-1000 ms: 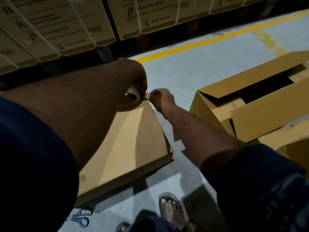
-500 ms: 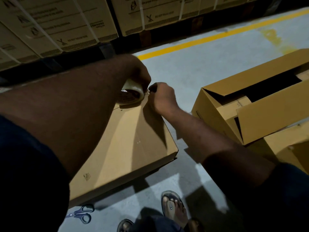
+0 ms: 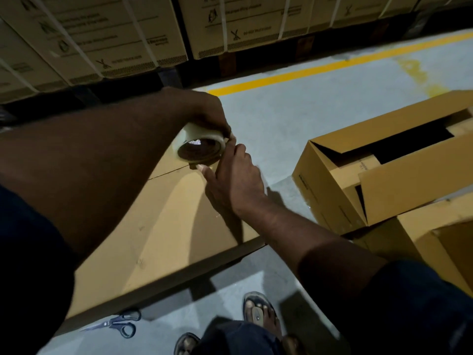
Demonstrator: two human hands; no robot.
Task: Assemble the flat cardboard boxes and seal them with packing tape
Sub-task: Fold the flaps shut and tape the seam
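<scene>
A closed brown cardboard box (image 3: pixel 163 226) stands on the floor in front of me, its top seam running under my left arm. My left hand (image 3: pixel 204 111) grips a roll of clear packing tape (image 3: pixel 198 144) just above the box's far end. Beside the roll, my right hand (image 3: pixel 235 175) pinches at the roll's edge with thumb and fingertips, where the tape end seems to be. The tape end itself is too thin to make out.
Blue-handled scissors (image 3: pixel 120 325) lie on the grey floor near my sandalled feet (image 3: pixel 258 313). An open-flapped box (image 3: pixel 378 170) lies on its side to the right, another box (image 3: pixel 435 237) in front of it. Strapped cartons (image 3: pixel 115 37) line the back, behind a yellow floor line (image 3: pixel 320 70).
Both hands have drawn nearer along the box top. The tape roll has tilted so its core faces me, and my right hand has turned to pinch at its rim.
</scene>
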